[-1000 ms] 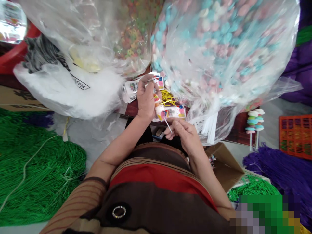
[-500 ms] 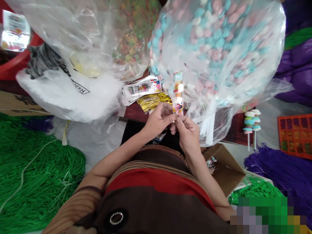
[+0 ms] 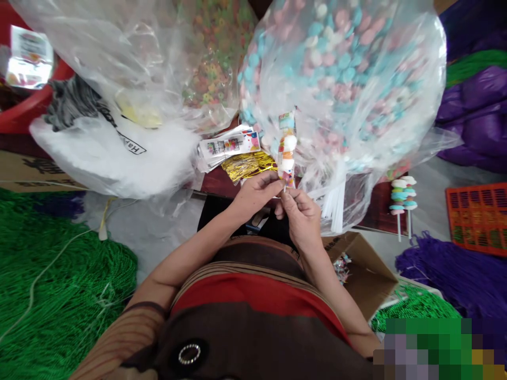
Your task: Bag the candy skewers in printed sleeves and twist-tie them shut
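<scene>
A wrapped candy skewer [image 3: 288,145] stands nearly upright above my hands, its round pale and orange pieces showing through the printed clear wrapper. My left hand [image 3: 256,194] pinches the gathered lower end of that wrapper. Just below and to the right, my right hand [image 3: 303,214] is closed, thumb against forefinger, at the stick end; what exactly lies between those fingertips is too small to make out. Gold twist ties [image 3: 245,165] lie in a pile beyond my left hand, beside a stack of printed wrappers [image 3: 229,144]. White sticks [image 3: 336,203] rest in plastic to the right.
A big clear bag of pastel candies [image 3: 344,68] fills the back right, with a bag of ring candies [image 3: 209,79] to its left. Two candy skewers [image 3: 404,195] lie at the right edge. An open cardboard box [image 3: 368,269] sits by my right forearm.
The view has shifted a little. The wrapped skewer leans slightly more, and my hands have moved slightly apart at its lower end, both still closed there.
</scene>
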Tool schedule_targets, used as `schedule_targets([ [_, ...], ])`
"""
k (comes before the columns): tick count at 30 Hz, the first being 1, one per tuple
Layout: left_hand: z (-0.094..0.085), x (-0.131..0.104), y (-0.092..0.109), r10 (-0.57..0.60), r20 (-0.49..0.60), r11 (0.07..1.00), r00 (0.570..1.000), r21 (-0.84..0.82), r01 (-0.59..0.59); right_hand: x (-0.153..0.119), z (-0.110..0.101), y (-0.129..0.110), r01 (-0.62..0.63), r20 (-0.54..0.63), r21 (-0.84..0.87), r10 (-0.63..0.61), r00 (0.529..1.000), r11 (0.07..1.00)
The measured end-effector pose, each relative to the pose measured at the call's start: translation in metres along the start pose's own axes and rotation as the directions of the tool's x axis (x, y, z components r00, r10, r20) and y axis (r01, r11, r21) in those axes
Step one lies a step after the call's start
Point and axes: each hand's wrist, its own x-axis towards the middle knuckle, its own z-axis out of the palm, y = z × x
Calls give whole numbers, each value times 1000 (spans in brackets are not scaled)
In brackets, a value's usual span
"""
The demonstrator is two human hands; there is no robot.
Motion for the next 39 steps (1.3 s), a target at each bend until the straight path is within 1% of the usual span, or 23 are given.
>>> schedule_targets([
  [2,-1,0,-1,-2,22,1000,1000,6,2,0,0,1,-4,3,8,4,1000,1000],
  [3,-2,0,0,16,11,999,1000,47,-17,0,1,1,-6,-2,5,6,1000,1000],
  [5,-3,0,2,101,-35,973,994,212,-91,1,1,1,-9,-30,-22,9,999,1000],
  [6,-4,0,4,160,-59,940,985,313,-134,1,1,2,-15,-52,-42,13,999,999],
  [8,-6,-2,9,281,-99,854,955,481,-201,2,2,2,-40,-93,-74,33,995,996],
  [9,-8,-3,10,325,-114,823,939,522,-222,3,2,2,-57,-106,-80,48,993,995],
  [10,-9,-4,11,340,-121,820,933,524,-231,4,2,3,-72,-112,-80,63,992,994],
  [11,-11,-5,10,318,-119,846,940,484,-225,4,2,3,-82,-110,-75,73,991,994],
  [12,-13,-5,9,269,-110,889,957,410,-203,4,2,3,-84,-104,-70,76,992,994],
  [14,-15,-4,6,142,-79,972,987,199,-124,4,2,4,-68,-94,-63,62,994,996],
  [15,-15,-2,4,87,-68,993,994,82,-81,4,2,5,-55,-90,-63,49,995,996],
  [16,-14,0,3,45,-60,998,997,-30,-47,3,2,5,-41,-86,-64,36,996,997],
  [18,-11,5,3,-3,-39,977,999,-214,-6,2,3,6,-24,-77,-71,19,997,997],
  [21,-3,11,8,-40,35,924,999,-378,50,0,5,5,-22,-59,-71,18,998,997],
  [23,2,12,11,-65,77,899,995,-429,92,-1,6,5,-21,-44,-59,18,999,998],
  [25,5,11,12,-106,114,885,988,-443,146,-2,7,4,-15,-27,-45,13,1000,999],
  [28,8,7,12,-160,169,877,973,-428,218,-3,10,3,-13,-25,-37,12,1000,999],
  [32,9,4,9,-195,219,870,956,-412,272,-6,20,5,-14,-49,24,16,999,1000],
  [34,8,4,8,-217,234,873,948,-389,295,-6,21,4,-36,-51,59,39,998,998],
  [35,6,4,8,-221,236,875,946,-380,299,-5,19,3,-57,-33,62,59,998,996],
  [36,5,4,9,-218,238,879,946,-373,296,-3,15,0,-84,13,44,84,996,995],
  [38,1,2,13,-186,226,891,956,-371,261,2,0,-9,-121,156,-49,127,980,991],
  [39,0,1,17,-163,215,897,963,-374,236,6,-8,-14,-114,210,-108,135,968,988],
])
